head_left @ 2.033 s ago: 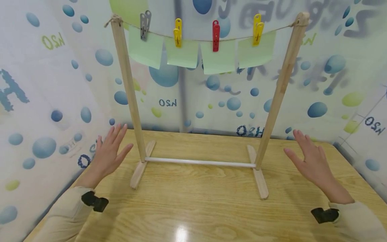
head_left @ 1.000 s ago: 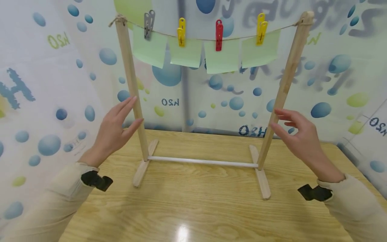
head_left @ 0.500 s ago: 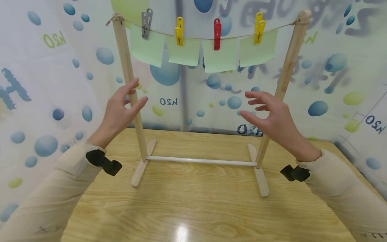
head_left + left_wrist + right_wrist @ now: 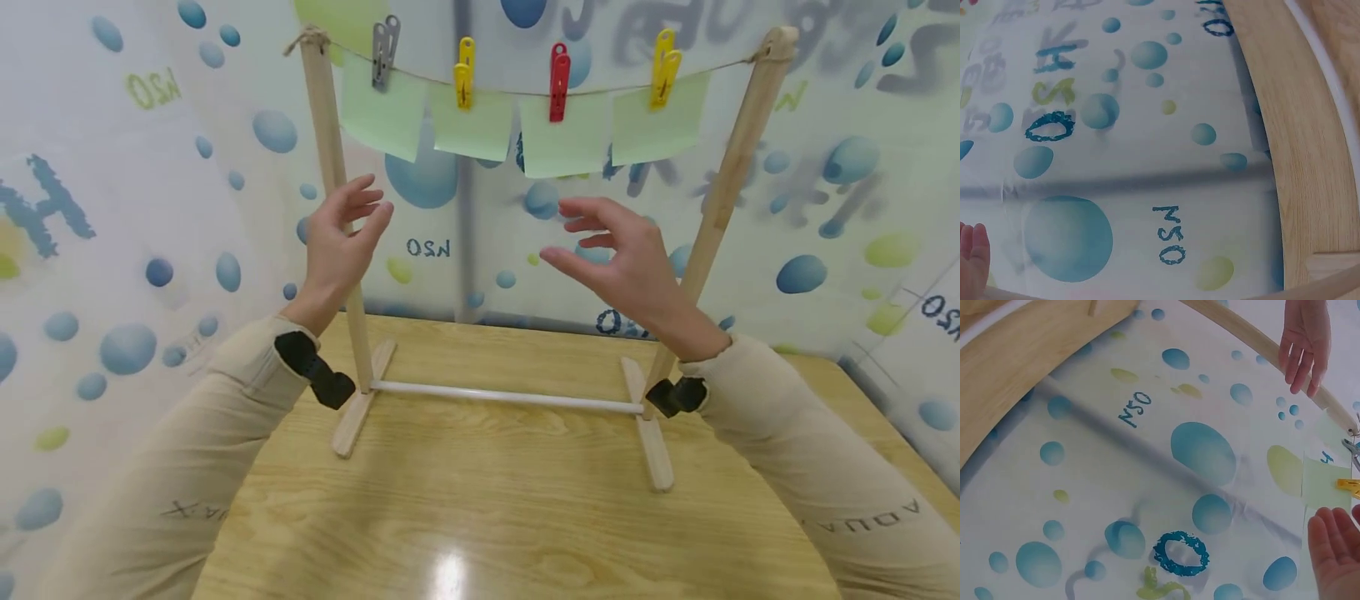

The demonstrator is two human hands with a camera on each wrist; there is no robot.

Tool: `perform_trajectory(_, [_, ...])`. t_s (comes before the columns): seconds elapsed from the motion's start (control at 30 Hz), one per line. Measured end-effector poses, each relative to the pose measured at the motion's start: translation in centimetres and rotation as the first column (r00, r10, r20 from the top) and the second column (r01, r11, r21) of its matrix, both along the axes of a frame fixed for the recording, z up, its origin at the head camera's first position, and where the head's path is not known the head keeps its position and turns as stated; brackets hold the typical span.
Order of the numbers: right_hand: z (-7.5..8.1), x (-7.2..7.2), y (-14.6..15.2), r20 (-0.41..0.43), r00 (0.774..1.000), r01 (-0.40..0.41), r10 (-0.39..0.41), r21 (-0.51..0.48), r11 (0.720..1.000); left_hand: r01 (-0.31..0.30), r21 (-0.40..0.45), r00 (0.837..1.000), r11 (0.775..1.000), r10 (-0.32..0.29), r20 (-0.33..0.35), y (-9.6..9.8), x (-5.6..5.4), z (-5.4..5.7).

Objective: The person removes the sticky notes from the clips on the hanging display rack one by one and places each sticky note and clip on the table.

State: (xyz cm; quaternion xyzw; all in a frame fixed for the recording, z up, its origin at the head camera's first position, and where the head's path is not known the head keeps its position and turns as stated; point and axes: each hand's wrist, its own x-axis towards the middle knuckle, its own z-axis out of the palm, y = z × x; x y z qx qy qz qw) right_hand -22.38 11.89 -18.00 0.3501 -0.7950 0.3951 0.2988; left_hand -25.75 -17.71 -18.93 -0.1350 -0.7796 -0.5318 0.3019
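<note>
My left hand (image 4: 341, 242) hovers in front of the left wooden post (image 4: 322, 117), fingers loosely bent with nothing in them. Further right, my right hand (image 4: 618, 258) hangs in the air below the papers, thumb and fingers apart and holding nothing. Above both hands a sagging string (image 4: 585, 93) runs between the two posts. Along it hang several pale green paper sheets (image 4: 566, 137), pinned by a grey clothespin (image 4: 384, 54), two yellow ones and a red clothespin (image 4: 558, 83). In the right wrist view, the fingers (image 4: 1335, 537) of my right hand show close to a green sheet.
The frame stands on wooden feet (image 4: 655, 454) joined by a white rod (image 4: 510, 398), on a wood-grain table (image 4: 465, 492). Behind it hangs a white curtain (image 4: 495, 233) printed with blue and green dots. The right post (image 4: 738, 158) rises behind my right forearm.
Both hands have risen from beside the frame and moved inward, the right one past its post, the left one up along its post. Papers and clothespins hang as before; the view shifts slightly.
</note>
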Motion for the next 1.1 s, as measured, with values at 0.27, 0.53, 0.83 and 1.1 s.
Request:
perform_trajectory(0.27, [1.5,-0.9,-2.5,0.121,0.992,-0.022,0.026,-0.036,0.999,0.063,0.281,0.991,0.958,-0.094,0.099,1.3,-0.8,0.5])
perform_trajectory(0.53, [3.3,-1.5,-5.6,0.132,0.984,-0.116,0.119,-0.036,0.993,0.092,0.513,0.968,0.853,-0.198,0.157,2.2,-1.4,1.6])
perform_trajectory(0.83, [5.6,-2.0,-8.6,0.043,0.98,-0.197,0.196,0.033,0.98,0.112,0.654,0.965,0.748,-0.238,0.107,3.3,-2.0,2.7])
perform_trajectory(1.1, [7.2,-2.4,-10.9,0.066,0.983,-0.178,0.172,0.095,0.979,0.164,0.716,0.95,0.679,-0.303,0.07,3.7,-2.0,3.0])
